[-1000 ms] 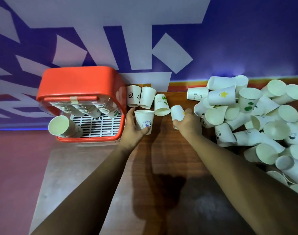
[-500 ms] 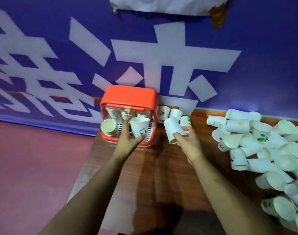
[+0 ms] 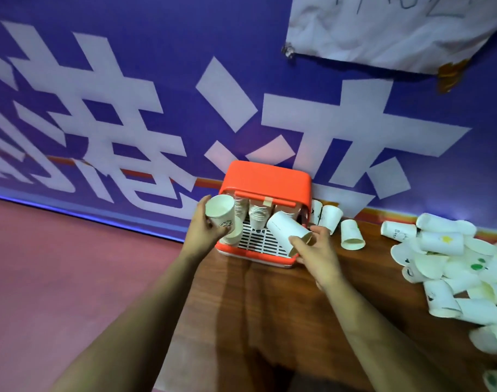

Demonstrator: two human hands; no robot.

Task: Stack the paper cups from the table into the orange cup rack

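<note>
The orange cup rack (image 3: 265, 179) stands at the table's far left corner against the wall, with stacks of cups hanging inside over a white grille. My left hand (image 3: 203, 229) holds a paper cup (image 3: 220, 213) with its mouth toward me at the rack's left front. Just below that cup, another cup (image 3: 233, 235) pokes out of the rack. My right hand (image 3: 316, 254) grips a second paper cup (image 3: 288, 232) by its rim, tilted with its base toward the rack's opening.
A big heap of loose paper cups (image 3: 453, 267) covers the right of the brown table (image 3: 269, 306). Three cups (image 3: 351, 234) sit just right of the rack. A blue wall with white characters rises behind; red floor lies to the left.
Both hands have carried their cups left to the rack's front. The left cup now sits at the rack's left side, and the right cup has turned base-first toward the opening.
</note>
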